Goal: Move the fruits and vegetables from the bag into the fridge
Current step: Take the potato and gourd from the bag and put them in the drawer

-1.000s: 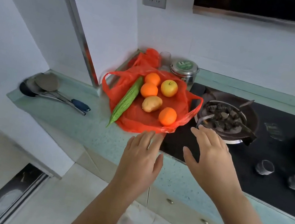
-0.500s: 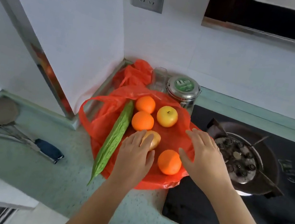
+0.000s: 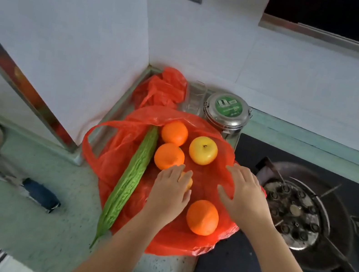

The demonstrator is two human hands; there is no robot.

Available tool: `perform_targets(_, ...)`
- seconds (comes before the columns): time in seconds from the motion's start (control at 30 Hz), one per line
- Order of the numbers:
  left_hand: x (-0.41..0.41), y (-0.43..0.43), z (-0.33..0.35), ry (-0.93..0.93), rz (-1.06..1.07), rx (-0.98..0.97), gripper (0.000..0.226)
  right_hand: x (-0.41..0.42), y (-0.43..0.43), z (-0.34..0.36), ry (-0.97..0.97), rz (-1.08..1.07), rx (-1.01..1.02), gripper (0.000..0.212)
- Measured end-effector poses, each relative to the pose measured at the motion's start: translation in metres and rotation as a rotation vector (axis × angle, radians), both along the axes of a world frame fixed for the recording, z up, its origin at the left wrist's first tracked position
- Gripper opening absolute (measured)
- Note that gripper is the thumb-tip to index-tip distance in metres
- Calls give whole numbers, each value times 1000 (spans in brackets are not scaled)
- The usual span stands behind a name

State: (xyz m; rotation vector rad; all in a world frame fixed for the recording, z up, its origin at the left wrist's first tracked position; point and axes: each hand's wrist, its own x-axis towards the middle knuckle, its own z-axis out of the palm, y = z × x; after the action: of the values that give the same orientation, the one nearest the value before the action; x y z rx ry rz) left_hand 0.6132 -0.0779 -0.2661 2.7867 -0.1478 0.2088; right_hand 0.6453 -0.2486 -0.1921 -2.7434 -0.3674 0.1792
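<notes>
So the left hand (image 3: 170,190) is curling its fingers over the potato (image 3: 187,180) sitting mid-way on the opened red bag (image 3: 178,243), while the right hand (image 3: 244,195) is lying flat, fingers spread, pinning the plastic on the stove side. I'd be getting the thumb properly under the potato before lifting, and keeping that right palm holding the bag so it isn't dragging along. Room-wise, the bitter gourd (image 3: 133,175) is lying just left of the wrist, an orange (image 3: 202,216) is sitting just right of it and the burner (image 3: 294,213) is sitting past the bag's edge, so going straight up and back is looking cleanest, fridge isn't showing anywhere
</notes>
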Motion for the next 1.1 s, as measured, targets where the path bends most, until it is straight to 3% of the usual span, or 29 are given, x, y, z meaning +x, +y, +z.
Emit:
perform_targets(0.47, 8, 0, -28, -23, 2, -52, 48, 63, 32, -40, 50, 84, 95, 58)
perform_targets(0.73, 1, 8, -36, -26, -8, -136, 60, 72, 48, -57, -109, 54, -6, 58)
perform_targets(0.93, -12, 14, -37, 24, 31, -162, 75, 59, 58, -64, -70, 93, 49, 58)
perform_targets(1.1, -23, 22, -32, 4, 99, -252, 65, 49, 62, -63, -110, 82, 72, 56)
